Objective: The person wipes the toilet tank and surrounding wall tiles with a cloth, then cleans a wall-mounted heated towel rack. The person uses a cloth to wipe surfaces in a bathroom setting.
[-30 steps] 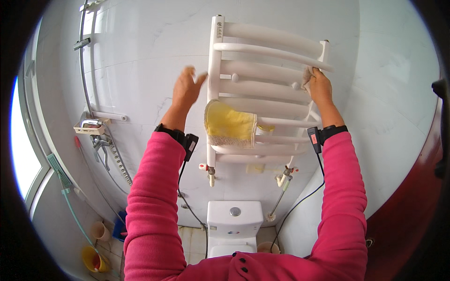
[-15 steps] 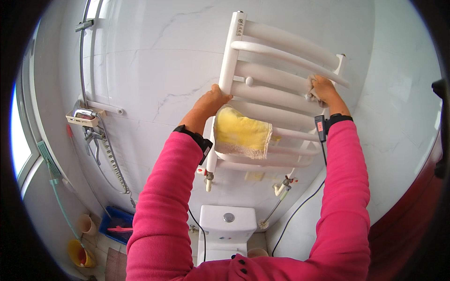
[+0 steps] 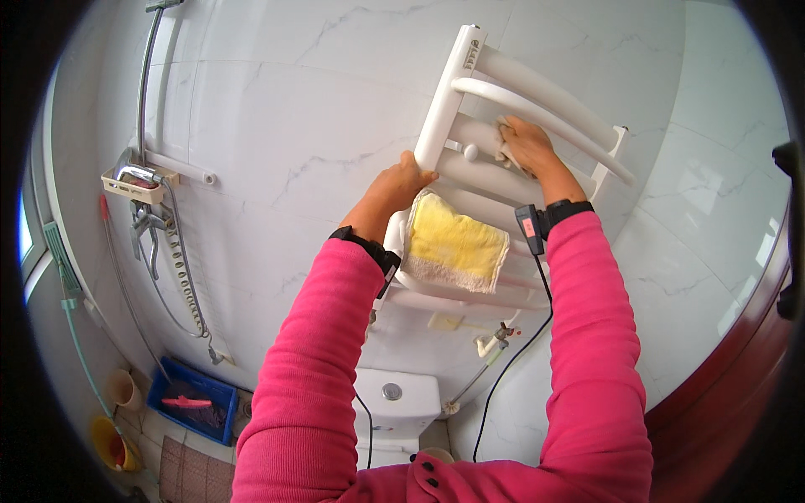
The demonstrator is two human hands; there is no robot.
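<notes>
A white ladder-shaped towel radiator (image 3: 495, 178) hangs on the tiled wall in front of me, tilted in the picture. My left hand (image 3: 401, 184) is closed round its left upright, about halfway up. My right hand (image 3: 530, 149) is closed on a greyish-beige rag (image 3: 505, 152), mostly hidden under the fingers, and presses it to one of the upper bars. Just right of my left hand and below it, a yellow cloth (image 3: 457, 239) with a pale fringed edge is draped over the lower bars. A small white round knob (image 3: 470, 152) sticks out between the two hands.
Below stands a white toilet cistern (image 3: 401, 407). A shower set with a cream soap basket (image 3: 138, 186) is on the wall at left. A blue tub (image 3: 194, 401) and a yellow bucket (image 3: 111, 443) are on the floor. A black cable (image 3: 537, 327) dangles from my right wrist.
My right hand has slid the rag leftward along the bars, from near the right upright toward the knob. My left hand keeps its hold on the left upright. The view has shifted slightly.
</notes>
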